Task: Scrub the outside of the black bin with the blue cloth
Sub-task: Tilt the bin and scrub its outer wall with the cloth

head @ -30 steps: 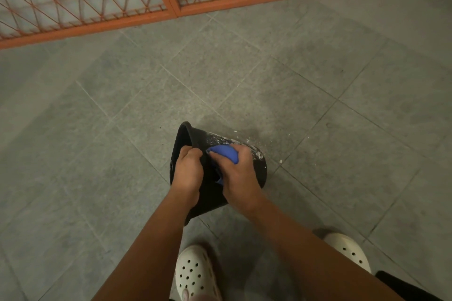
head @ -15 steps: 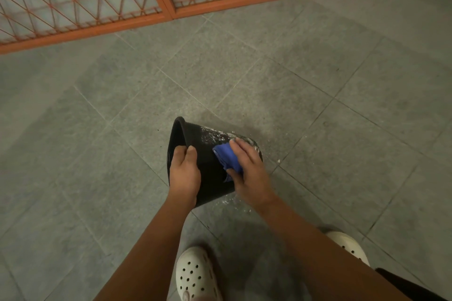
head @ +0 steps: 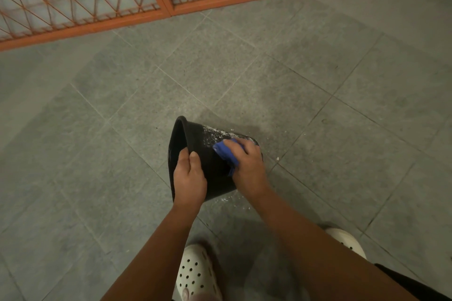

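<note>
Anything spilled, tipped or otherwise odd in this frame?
The black bin lies tipped on its side on the tiled floor, left hand gripping its rim, right hand holding the blue cloth against its wall. White flecks speckle that wall and are scattered on the tiles beside it.

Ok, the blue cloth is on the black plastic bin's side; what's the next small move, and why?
Probably rub the blue cloth up over the white specks just beyond it on the black plastic bin; the right hand holds it there, and the left hand grips the rim steady.
</note>
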`<action>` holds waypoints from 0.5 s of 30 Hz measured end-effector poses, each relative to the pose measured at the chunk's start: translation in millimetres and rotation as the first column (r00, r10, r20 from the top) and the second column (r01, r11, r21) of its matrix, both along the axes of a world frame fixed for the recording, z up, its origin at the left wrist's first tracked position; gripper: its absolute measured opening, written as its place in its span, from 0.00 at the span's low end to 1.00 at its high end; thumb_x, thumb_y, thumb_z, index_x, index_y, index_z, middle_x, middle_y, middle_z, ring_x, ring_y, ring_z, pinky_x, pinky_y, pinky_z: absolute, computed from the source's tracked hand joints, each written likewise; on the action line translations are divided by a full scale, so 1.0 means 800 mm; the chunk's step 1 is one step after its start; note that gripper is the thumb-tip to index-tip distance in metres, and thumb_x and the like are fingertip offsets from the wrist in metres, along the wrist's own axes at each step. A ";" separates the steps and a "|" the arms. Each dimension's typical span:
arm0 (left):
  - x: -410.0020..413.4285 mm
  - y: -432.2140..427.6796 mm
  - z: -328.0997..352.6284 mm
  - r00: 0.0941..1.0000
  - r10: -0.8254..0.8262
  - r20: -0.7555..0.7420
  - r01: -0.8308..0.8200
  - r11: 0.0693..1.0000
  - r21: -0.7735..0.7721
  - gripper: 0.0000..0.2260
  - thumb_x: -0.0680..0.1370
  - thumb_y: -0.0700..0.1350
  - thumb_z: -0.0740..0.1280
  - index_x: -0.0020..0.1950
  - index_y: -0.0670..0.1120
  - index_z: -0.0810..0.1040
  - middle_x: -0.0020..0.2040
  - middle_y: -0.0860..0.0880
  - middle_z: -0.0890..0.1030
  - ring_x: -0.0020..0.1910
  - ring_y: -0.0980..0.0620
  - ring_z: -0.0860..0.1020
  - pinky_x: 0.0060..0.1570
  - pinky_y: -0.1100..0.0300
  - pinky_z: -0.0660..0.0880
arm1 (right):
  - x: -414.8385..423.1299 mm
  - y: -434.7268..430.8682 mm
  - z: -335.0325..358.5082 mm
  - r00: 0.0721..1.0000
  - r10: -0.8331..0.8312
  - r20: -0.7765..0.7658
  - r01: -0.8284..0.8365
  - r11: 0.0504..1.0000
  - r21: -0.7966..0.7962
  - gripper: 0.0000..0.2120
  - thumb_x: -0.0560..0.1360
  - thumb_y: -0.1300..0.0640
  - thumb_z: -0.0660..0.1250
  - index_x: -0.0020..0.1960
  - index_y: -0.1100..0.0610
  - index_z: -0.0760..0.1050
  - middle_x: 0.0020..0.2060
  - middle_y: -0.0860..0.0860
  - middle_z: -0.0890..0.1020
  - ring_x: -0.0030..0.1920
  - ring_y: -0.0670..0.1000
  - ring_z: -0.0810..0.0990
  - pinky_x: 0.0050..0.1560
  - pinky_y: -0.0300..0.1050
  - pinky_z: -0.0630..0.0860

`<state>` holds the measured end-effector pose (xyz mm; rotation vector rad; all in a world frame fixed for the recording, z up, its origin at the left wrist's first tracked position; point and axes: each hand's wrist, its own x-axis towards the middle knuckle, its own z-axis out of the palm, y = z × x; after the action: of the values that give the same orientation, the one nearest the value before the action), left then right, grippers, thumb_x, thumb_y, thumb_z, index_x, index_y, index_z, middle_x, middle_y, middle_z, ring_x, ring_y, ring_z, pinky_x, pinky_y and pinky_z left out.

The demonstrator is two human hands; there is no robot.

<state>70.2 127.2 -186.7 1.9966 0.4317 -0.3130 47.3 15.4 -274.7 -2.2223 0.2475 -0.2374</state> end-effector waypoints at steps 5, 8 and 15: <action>0.001 -0.001 -0.005 0.999 -0.027 -0.022 0.027 1.000 0.002 0.17 0.83 0.47 0.53 0.71 0.52 0.66 0.57 0.51 0.76 0.55 0.55 0.76 0.54 0.57 0.74 | -0.020 0.016 0.008 0.989 -0.033 -0.142 0.044 0.996 0.073 0.32 0.66 0.67 0.69 0.68 0.49 0.70 0.61 0.59 0.71 0.59 0.59 0.70 0.57 0.54 0.73; 0.004 0.003 -0.006 1.000 -0.006 -0.005 0.006 1.000 -0.011 0.16 0.83 0.46 0.53 0.71 0.53 0.68 0.58 0.50 0.78 0.56 0.53 0.77 0.59 0.53 0.73 | -0.022 0.028 0.015 0.995 0.067 -0.072 -0.069 0.998 -0.016 0.33 0.68 0.63 0.71 0.69 0.44 0.66 0.62 0.58 0.70 0.60 0.57 0.69 0.55 0.53 0.74; 0.006 0.004 -0.002 1.000 -0.012 -0.005 0.012 1.000 -0.017 0.19 0.83 0.46 0.53 0.74 0.53 0.64 0.63 0.52 0.74 0.61 0.53 0.73 0.61 0.56 0.70 | -0.030 -0.003 -0.005 0.957 -0.096 -0.275 0.106 0.994 0.022 0.32 0.71 0.64 0.69 0.69 0.41 0.65 0.67 0.56 0.63 0.65 0.57 0.64 0.63 0.55 0.70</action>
<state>75.2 130.7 -188.3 1.9829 0.4194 -0.3281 23.1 13.4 -278.9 -2.2050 0.5128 0.0224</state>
